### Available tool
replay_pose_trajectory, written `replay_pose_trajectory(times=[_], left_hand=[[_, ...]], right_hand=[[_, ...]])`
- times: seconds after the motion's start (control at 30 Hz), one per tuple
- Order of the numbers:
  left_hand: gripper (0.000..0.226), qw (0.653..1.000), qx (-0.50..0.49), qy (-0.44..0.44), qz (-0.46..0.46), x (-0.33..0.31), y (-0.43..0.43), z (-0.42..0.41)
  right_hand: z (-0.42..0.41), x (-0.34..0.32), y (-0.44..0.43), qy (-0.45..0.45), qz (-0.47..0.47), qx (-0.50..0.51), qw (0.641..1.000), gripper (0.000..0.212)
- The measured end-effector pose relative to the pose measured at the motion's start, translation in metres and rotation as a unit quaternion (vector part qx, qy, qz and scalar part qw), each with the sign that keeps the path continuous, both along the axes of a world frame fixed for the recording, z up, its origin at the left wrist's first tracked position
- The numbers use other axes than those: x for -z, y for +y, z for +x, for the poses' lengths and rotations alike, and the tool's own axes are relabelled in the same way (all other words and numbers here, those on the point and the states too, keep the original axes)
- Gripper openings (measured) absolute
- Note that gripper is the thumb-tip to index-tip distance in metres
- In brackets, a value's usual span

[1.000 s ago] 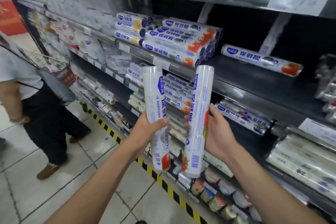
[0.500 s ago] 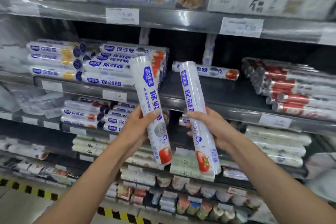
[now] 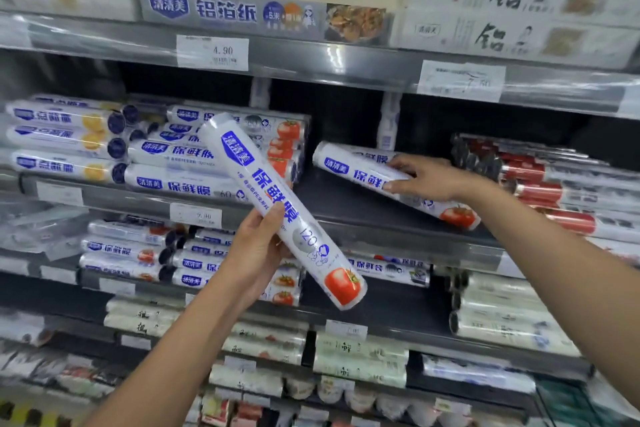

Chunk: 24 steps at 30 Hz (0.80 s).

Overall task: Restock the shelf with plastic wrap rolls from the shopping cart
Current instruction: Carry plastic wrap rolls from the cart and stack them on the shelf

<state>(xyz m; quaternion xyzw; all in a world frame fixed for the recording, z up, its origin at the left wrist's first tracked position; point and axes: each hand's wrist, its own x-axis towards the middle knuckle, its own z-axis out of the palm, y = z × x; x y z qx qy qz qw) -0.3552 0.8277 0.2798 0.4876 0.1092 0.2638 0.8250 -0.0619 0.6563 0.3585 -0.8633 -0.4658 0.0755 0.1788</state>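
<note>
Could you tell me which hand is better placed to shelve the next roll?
Left. The left hand grips the tilted roll just before the bare shelf; the right hand is occupied holding the shelved roll.

- Left hand: bare, with a short-trimmed thumbnail.
- Left forearm: bare and slim, with skin showing all the way to the frame edge at 7 o'clock.
- Right hand: bare.
- Right forearm: bare, with skin showing to the edge at 4 o'clock.
</note>
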Motion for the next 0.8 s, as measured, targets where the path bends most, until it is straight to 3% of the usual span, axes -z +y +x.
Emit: replay_pose_trajectory(times=[0.1,0.17,0.3,0.43,0.5,0.63,0.8], left_hand=[[0.076,1.0,-0.006,-0.005,-0.009,-0.003,0.007,0.005],[0.079,1.0,-0.021,-0.003,-0.012,-0.002,0.011,0.01],[0.061,0.998,-0.02,-0.03,-0.043,-0.002,0.012,0.013],[0.04,0.996,-0.019,-0.037,-0.084,-0.004,0.01,0.017],[0.042,0.994,-0.02,-0.04,-0.103,-0.005,0.01,0.018],[0.077,0.99,-0.01,-0.061,-0.131,-0.007,0.012,0.02],[0.044,0.988,-0.024,-0.051,-0.145,-0.009,0.009,0.021]], right_hand=[[0.021,0.015,0.014,-0.021,-0.057,-0.031,0.998,0.057],[0.03,0.018,0.018,-0.033,-0.04,-0.037,0.998,0.051],[0.041,0.024,0.023,-0.091,0.038,-0.046,0.994,0.035],[0.047,0.032,0.024,-0.178,0.009,-0.059,0.982,0.063],[0.052,0.034,0.027,-0.177,0.027,-0.053,0.982,0.061],[0.053,0.036,0.037,-0.204,0.043,-0.032,0.978,0.06],[0.054,0.04,0.045,-0.167,0.081,-0.017,0.982,0.053]])
